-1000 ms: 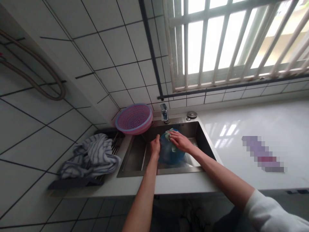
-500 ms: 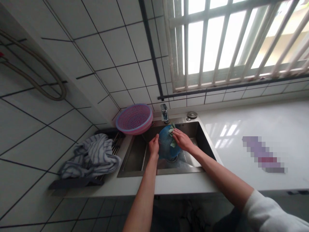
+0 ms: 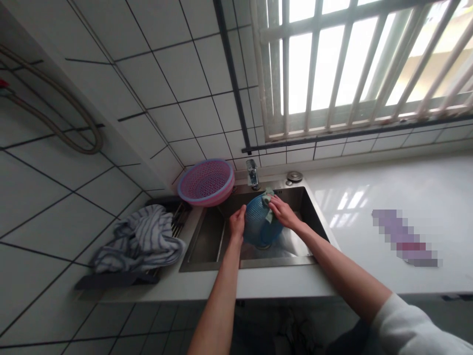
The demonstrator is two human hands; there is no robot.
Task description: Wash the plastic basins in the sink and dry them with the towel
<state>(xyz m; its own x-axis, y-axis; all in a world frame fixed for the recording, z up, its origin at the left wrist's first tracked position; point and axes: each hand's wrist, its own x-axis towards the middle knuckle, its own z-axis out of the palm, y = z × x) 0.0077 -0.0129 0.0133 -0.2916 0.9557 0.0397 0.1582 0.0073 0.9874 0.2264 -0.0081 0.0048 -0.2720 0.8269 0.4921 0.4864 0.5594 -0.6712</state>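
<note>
Over the steel sink (image 3: 207,241) my left hand (image 3: 237,224) grips the left rim of a blue mesh colander (image 3: 256,224), which is tilted with its inside facing me. My right hand (image 3: 283,211) presses a pale green cloth (image 3: 268,201) against the colander's upper right rim, fingers closed on the cloth. The tap (image 3: 252,173) stands just behind the colander. I see no water running from it.
A pink mesh basket (image 3: 206,181) sits on the sink's back left corner. A striped towel (image 3: 138,239) lies on a dark drying rack at the left. The white counter (image 3: 369,217) runs to the right, with a blurred object (image 3: 404,237) on it. Tiled walls and a barred window rise behind.
The colander has turned and risen a little, its inside now facing me. My right hand with the cloth has slid along the rim toward the top right.
</note>
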